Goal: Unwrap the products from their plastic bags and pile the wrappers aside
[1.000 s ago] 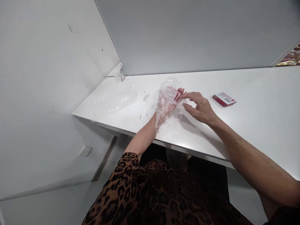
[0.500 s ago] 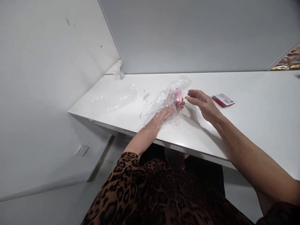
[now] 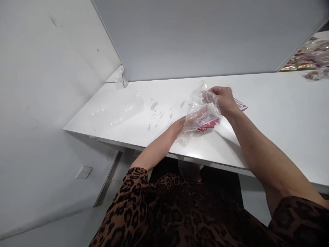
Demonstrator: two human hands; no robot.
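Clear plastic bag (image 3: 196, 111) sheathes the left hand (image 3: 195, 116) gripping a red packet (image 3: 209, 122); right hand (image 3: 223, 99) pinches the bag's rim near the bench's (image 3: 269, 113) front edge, mid-bagging; next, draw film over.

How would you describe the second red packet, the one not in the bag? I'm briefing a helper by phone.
On the long white table, look just beyond the right hand, which grips a crumpled clear plastic bag. A flat red packet with a white barcode label peeks out behind that wrist. Unlike the red item inside the bag, it lies bare on the tabletop.
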